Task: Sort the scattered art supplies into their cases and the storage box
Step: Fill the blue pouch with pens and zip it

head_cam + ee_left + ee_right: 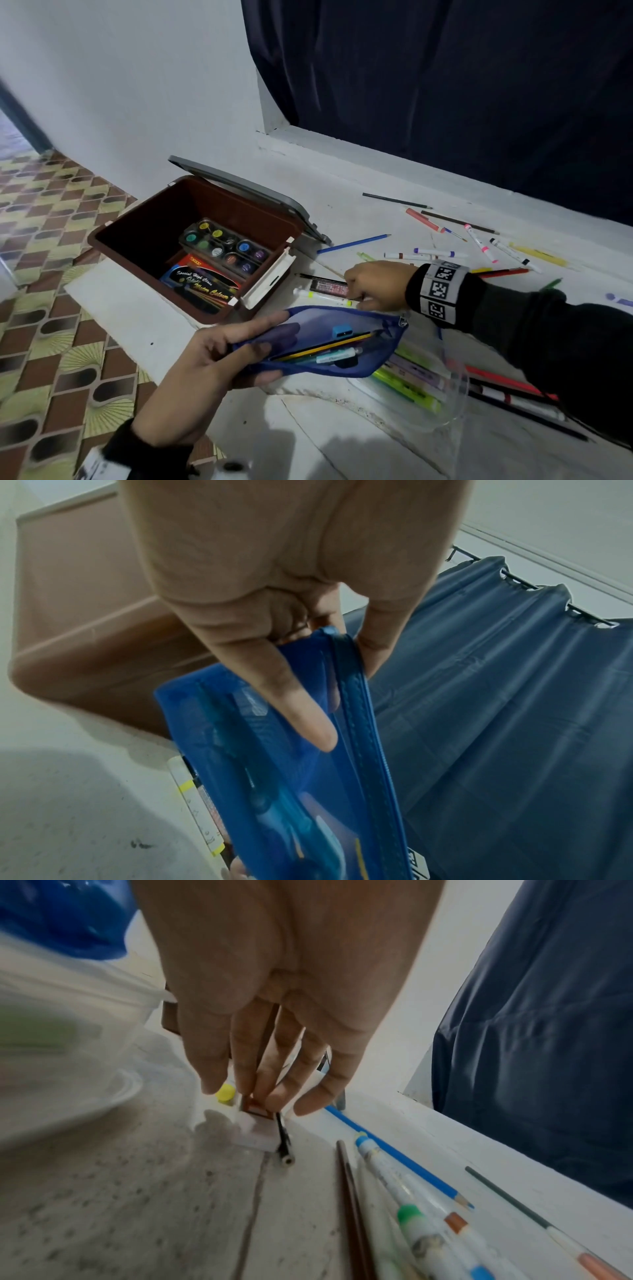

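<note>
**White ledge strewn with pens and pencils**

A white painted ledge (342, 445) carries an open brown storage box (144, 219) at its left end. Just right of the box lie a black pencil (318, 277), a flat lead case (329, 287) and a yellow-capped marker (322, 296). Further right are a blue pencil (352, 244), scattered markers (479, 241) and coloured pencils (459, 222). A clear plastic case (459, 394) sits near the front edge.
</note>
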The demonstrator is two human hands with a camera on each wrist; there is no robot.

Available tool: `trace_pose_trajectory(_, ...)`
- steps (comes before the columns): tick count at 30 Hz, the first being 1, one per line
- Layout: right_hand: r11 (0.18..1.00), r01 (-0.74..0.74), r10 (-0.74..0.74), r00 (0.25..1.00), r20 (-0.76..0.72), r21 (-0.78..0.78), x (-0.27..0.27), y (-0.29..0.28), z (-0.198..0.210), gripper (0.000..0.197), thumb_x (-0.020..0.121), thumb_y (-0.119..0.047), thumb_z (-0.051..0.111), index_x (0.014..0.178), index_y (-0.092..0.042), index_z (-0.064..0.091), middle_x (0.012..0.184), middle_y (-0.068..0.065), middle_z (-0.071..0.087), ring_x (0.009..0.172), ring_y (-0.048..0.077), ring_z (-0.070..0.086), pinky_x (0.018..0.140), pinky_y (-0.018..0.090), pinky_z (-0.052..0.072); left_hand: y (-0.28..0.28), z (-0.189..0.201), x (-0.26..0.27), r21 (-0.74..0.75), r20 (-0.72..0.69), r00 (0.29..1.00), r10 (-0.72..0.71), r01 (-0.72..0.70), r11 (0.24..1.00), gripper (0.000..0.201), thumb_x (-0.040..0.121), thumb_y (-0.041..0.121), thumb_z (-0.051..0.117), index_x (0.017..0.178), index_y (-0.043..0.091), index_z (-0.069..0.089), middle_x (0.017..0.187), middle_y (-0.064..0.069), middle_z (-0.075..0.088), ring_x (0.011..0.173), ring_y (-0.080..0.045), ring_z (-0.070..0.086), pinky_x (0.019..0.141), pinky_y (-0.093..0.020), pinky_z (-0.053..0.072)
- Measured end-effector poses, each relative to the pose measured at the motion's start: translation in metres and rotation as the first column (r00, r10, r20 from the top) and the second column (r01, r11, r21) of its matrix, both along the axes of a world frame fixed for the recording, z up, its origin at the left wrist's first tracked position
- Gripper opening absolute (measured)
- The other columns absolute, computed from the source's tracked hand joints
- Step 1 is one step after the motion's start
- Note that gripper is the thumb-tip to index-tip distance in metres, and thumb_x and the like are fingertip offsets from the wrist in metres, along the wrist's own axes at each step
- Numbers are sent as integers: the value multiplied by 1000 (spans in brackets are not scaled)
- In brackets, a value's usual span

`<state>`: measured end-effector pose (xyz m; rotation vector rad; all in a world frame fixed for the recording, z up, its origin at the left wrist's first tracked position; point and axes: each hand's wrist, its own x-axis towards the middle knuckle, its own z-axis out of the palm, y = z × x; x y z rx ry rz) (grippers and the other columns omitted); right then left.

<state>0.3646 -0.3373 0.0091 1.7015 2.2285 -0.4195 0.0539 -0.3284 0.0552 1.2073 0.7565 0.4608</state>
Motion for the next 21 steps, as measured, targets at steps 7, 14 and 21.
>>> trace_pose_trajectory(7,987,120,-121,993,1,104,28,-25,-9,15,90,-25,63,96,-15,74,97,3,59,94,26,57,76,35,47,2,1,10,4,10,999,-44,44,999,39,91,-5,55,109,20,78,114,-9,74,107,-26,70,79,-31,61)
trace_pose_trajectory(14,931,270,-237,959,-155,246,40,-67,-13,27,83,2,61,101,-15,72,105,6,57,86,30,61,70,36,50,1,3,24,5,34,996,-86,86,996,41,91,-6,53,107,21,79,116,-7,74,108,-21,70,75,-27,62)
trace_pose_trajectory(21,688,698,-582,695,-422,200,32,-104,17,33,88,0,55,119,-6,62,90,11,64,81,25,58,70,35,45,0,5,39,33,32,990,-141,140,990,39,91,-5,53,113,17,76,117,-7,73,110,-21,69,75,-28,61)
